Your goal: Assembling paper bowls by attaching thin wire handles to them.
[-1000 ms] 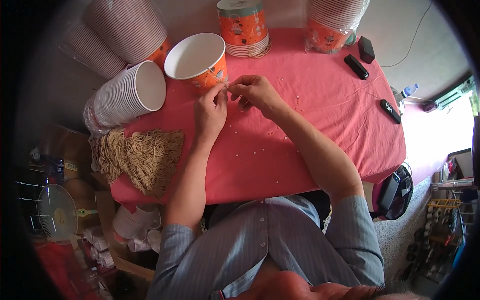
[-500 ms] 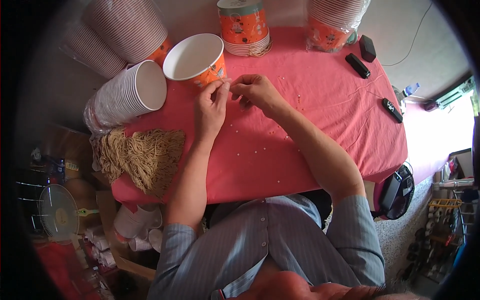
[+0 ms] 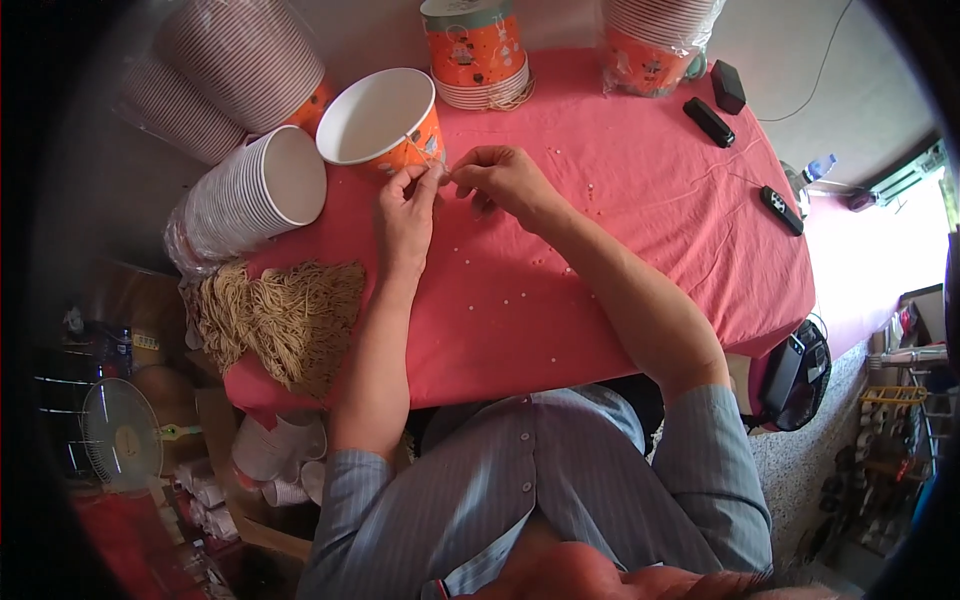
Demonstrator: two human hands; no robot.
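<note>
An orange paper bucket [image 3: 428,122] with a white inside leans toward me on the red-covered table. From its rim a thin tan string [image 3: 421,150] runs down to my fingertips. My left hand [image 3: 405,215] pinches the string between thumb and forefinger, close against the bucket's side. Just right of it, my right hand [image 3: 508,185] is closed in a pinch at the string's end, its fingertips almost touching the left ones. The exact spot where the fingers meet is small and partly hidden.
Left of the bucket lies a sleeve of nested white buckets [image 3: 295,175], with a heap of tan strings [image 3: 280,318] below it. An upturned orange bucket stack [image 3: 475,55] stands behind. Black devices [image 3: 709,122] sit at the right; small white and red bits dot the red cloth [image 3: 520,340].
Both hands, pinched together, have shifted slightly left and down within the picture. The whole table view has also shifted a little left. The pinch on the string looks the same.
</note>
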